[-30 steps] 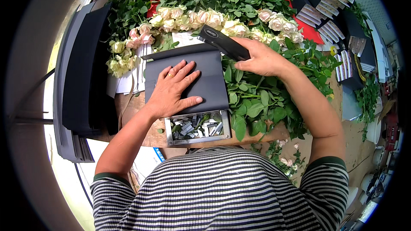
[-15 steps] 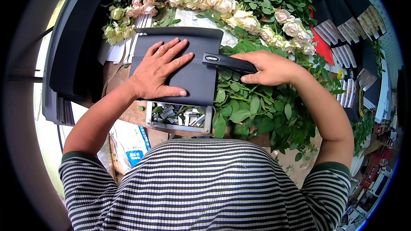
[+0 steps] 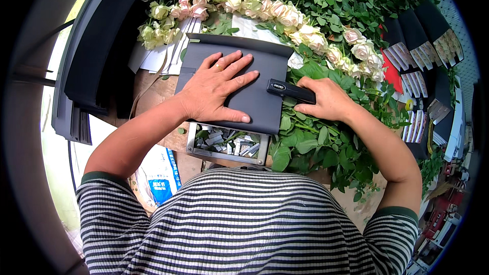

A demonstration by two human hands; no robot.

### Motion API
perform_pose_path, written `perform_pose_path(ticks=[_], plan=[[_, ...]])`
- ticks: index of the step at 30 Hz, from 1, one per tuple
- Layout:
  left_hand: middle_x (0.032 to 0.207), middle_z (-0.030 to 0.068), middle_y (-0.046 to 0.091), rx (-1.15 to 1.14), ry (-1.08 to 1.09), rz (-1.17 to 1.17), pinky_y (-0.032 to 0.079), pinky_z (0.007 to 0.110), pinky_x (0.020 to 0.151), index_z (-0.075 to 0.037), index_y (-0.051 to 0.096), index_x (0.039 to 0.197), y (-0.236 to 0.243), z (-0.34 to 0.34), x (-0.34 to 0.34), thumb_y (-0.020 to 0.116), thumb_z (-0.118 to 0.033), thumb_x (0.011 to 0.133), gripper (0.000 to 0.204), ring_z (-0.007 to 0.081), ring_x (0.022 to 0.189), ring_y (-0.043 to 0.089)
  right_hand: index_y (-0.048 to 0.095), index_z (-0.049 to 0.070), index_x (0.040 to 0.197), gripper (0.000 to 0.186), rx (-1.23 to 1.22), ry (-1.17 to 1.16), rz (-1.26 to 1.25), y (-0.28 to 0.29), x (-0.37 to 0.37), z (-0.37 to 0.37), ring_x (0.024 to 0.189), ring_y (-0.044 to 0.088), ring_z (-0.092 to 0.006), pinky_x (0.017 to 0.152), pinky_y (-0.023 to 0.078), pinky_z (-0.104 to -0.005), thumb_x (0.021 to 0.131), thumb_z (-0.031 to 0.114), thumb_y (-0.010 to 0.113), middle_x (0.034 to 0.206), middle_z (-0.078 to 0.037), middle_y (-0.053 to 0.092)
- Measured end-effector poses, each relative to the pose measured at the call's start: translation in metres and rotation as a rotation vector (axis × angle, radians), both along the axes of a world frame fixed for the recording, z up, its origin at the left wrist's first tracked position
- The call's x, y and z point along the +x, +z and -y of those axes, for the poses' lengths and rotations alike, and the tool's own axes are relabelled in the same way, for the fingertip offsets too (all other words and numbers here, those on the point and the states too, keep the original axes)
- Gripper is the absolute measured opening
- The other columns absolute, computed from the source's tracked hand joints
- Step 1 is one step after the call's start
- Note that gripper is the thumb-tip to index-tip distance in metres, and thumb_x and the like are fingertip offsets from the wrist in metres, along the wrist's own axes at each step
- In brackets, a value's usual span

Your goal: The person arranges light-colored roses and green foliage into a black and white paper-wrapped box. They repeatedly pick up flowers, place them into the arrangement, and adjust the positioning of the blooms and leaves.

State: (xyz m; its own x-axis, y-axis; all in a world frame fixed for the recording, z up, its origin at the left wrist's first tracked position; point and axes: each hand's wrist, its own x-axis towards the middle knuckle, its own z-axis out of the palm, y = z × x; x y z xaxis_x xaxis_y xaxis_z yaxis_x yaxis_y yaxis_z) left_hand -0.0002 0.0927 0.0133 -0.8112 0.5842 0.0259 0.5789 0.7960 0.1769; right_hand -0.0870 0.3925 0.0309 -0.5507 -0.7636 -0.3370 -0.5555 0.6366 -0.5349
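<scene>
pressing dark sheet (image 3: 257,79) (stapler (image 3: 291,90) alongside)

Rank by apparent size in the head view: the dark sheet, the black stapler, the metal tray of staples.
1. Dark sheet, clearly largest.
2. Metal tray of staples, though partly hidden under the sheet.
3. Black stapler, partly covered by the right hand.

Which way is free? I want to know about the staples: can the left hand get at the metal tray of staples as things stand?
Probably yes. The left hand lies flat on the dark sheet, and the metal tray sits open just below it, uncovered.
</scene>
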Motion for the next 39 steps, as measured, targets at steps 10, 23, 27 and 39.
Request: perform_pose_path(ticks=[10, 23, 27, 39], plan=[[0.147, 0.0183, 0.037, 0.291, 0.035, -0.03, 0.022, 0.049, 0.114, -0.01, 0.04, 0.144, -0.004, 0.004, 0.004, 0.061, -0.069, 0.078, 0.091, 0.035, 0.14, 0.031, 0.055, 0.0, 0.122, 0.046, 0.052, -0.329, -0.005, 0.112, 0.027, -0.008, 0.076, 0.067, -0.0281, 0.071, 0.05, -0.0374, 0.08, 0.013, 0.068, 0.084, -0.015, 0.067], [0.106, 0.0152, 0.06, 1.399, 0.444, 0.728, 0.049, 0.03, 0.086, 0.004, 0.044, 0.121, 0.007, 0.109, 0.051, 0.072, -0.035, 0.081, 0.062, 0.0193, 0.096, 0.06, 0.063, -0.001, 0.105, 0.031, -0.602, -0.166, -0.075, 0.053, 0.113, 0.132, 0.095, 0.062, -0.0312, 0.084, 0.049, -0.0368, 0.076, 0.006, 0.071, 0.105, -0.018, 0.064], [0.116, 0.0258, 0.058, 0.795, 0.658, 0.458, 0.048, 0.04, 0.093, 0.006, 0.042, 0.13, -0.072, 0.127, 0.069, 0.07, -0.038, 0.074, 0.077, 0.0378, 0.105, 0.059, 0.063, -0.001, 0.088, 0.012, -0.573, -0.349, -0.374, 0.007, 0.143, 0.109, 0.075, 0.058, -0.0267, 0.07, 0.047, -0.0343, 0.077, 0.0, 0.068, 0.083, -0.014, 0.063], [0.078, 0.0112, 0.058, 0.977, 0.654, 0.76, 0.047, 0.037, 0.07, 0.0, 0.047, 0.103, -0.095, 0.095, 0.079, 0.06, -0.033, 0.091, 0.038, 0.0224, 0.072, 0.057, 0.067, 0.004, 0.079, 0.009, -0.678, -0.45, -0.401, 0.006, 0.15, 0.118, 0.07, 0.052, -0.0233, 0.062, 0.044, -0.034, 0.076, 0.008, 0.074, 0.076, -0.007, 0.059]])
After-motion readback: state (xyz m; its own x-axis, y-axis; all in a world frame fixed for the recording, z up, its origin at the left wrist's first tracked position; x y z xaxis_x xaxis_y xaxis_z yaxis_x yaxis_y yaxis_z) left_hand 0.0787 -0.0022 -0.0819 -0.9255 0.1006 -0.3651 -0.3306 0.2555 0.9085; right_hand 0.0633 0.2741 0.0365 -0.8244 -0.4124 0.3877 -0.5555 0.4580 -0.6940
